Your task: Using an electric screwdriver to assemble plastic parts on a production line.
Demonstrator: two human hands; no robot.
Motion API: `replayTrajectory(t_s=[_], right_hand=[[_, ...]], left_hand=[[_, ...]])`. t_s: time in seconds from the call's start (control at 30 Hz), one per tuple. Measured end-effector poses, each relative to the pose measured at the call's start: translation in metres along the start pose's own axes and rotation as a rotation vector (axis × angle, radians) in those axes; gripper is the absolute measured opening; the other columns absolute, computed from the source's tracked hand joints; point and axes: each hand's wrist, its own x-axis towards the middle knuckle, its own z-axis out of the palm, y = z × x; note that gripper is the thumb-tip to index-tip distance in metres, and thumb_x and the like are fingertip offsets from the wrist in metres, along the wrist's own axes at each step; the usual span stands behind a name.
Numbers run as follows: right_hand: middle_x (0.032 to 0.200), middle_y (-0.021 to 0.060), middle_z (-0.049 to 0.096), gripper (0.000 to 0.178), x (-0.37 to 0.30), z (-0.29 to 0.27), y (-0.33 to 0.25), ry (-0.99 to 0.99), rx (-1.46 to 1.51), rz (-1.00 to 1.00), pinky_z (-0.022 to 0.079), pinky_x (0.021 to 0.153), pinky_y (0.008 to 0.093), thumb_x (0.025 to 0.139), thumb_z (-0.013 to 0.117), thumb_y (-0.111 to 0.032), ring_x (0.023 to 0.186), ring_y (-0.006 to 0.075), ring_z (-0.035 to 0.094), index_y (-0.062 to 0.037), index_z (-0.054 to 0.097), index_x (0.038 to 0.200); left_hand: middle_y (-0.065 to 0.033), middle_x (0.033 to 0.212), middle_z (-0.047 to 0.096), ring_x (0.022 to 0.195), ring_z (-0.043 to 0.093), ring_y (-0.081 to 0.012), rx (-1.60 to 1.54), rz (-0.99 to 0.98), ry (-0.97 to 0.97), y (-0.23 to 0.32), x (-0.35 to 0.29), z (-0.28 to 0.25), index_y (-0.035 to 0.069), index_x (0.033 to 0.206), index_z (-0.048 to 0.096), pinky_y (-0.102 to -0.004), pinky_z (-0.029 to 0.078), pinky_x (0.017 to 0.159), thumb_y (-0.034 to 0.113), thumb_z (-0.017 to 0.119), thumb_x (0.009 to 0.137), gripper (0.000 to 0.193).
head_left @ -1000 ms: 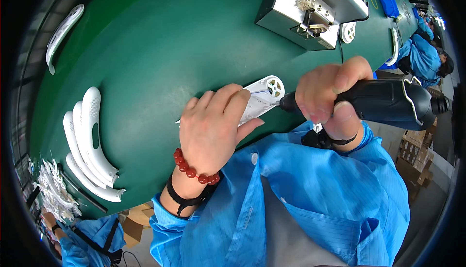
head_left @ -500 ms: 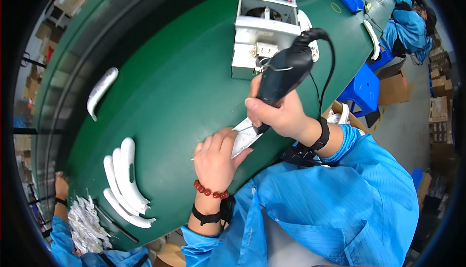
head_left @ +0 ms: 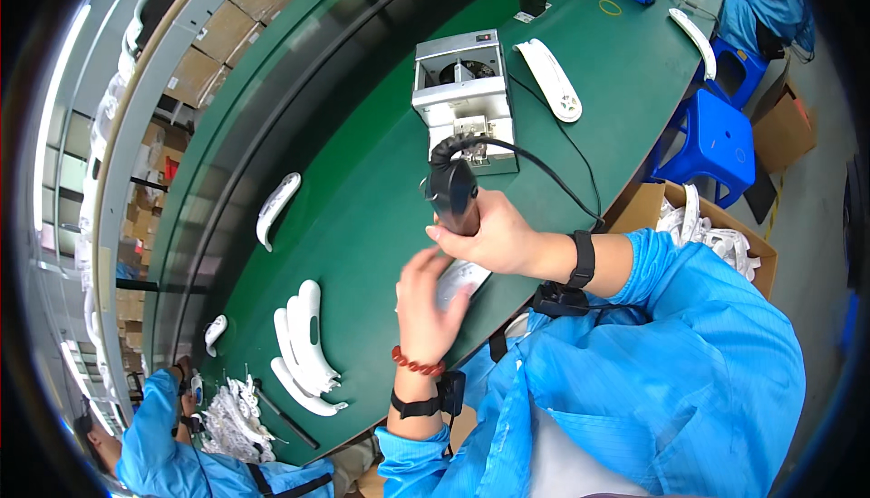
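Observation:
My right hand is wrapped round a black corded electric screwdriver, held upright with its cable at the top. Its tip is hidden behind my hands. Below it, a white plastic part lies on the green table near the front edge. My left hand is at the left side of that part, fingers stretched and apart, its thumb over the white surface. The left fingertips are slightly blurred, close under the screwdriver. Beyond the tool stands a grey metal screw feeder with an opening on top.
Curved white shells lie left, near a black rod and a pile of white parts. A white cover lies beside the feeder. Blue stools and a carton stand right. A co-worker sits lower left.
My view has swung, so the scene sits differently. The screwdriver has come more upright and nearer my left hand. The left fingers, earlier flat on the white part, have lifted and spread.

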Motion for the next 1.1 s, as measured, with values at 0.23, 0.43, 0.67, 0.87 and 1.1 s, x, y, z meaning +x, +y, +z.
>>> replayTrajectory(t_s=[0.23,0.43,0.67,0.87,1.1], right_hand=[[0.079,0.0144,0.067,0.029,-0.001,-0.001,0.004,-0.057,-0.104,-0.048,0.051,0.064,0.0351,0.082,0.071,-0.019,0.071,0.0257,0.067,-0.0027,0.054,0.1],[0.094,0.0207,0.068,0.043,-0.002,-0.008,-0.005,-0.109,-0.168,-0.043,0.052,0.074,0.0403,0.084,0.068,-0.018,0.088,0.0385,0.066,-0.0021,0.049,0.119],[0.097,0.0166,0.067,0.036,-0.007,-0.007,-0.003,-0.053,-0.022,-0.227,0.052,0.074,0.0391,0.083,0.068,-0.02,0.089,0.033,0.067,-0.004,0.057,0.113],[0.085,0.0039,0.062,0.033,-0.016,-0.008,0.006,-0.174,-0.128,-0.121,0.049,0.065,0.0288,0.075,0.077,-0.01,0.075,0.0158,0.06,-0.006,0.059,0.102],[0.075,0.0061,0.061,0.027,-0.047,-0.016,0.014,-0.208,-0.015,-0.017,0.049,0.067,0.0284,0.078,0.071,0.002,0.07,0.015,0.06,-0.0058,0.052,0.095]], left_hand=[[-0.0175,0.132,0.052,0.111,0.055,-0.0228,-0.33,0.123,0.202,0.078,0.082,-0.039,0.002,0.141,0.033,-0.0353,0.043,0.096,0.01,0.061,0.088,0.06],[-0.0117,0.109,0.056,0.094,0.056,-0.018,-0.418,0.007,0.167,0.077,0.091,-0.021,0.002,0.144,0.031,-0.0318,0.047,0.087,0.0,0.054,0.09,0.058],[-0.0177,0.121,0.054,0.103,0.055,-0.0244,-0.328,0.329,0.124,0.067,0.087,-0.029,-0.001,0.147,0.022,-0.0363,0.043,0.095,0.0,0.057,0.085,0.071],[-0.02,0.128,0.052,0.116,0.05,-0.032,-0.538,0.391,0.222,0.034,0.092,-0.055,-0.001,0.135,0.045,-0.0418,0.041,0.098,0.032,0.065,0.089,0.059],[-0.003,0.084,0.064,0.082,0.057,-0.0264,-0.736,0.656,0.557,0.041,0.15,-0.069,0.012,0.088,0.07,-0.0379,0.046,0.073,0.002,0.06,0.068,0.024]])
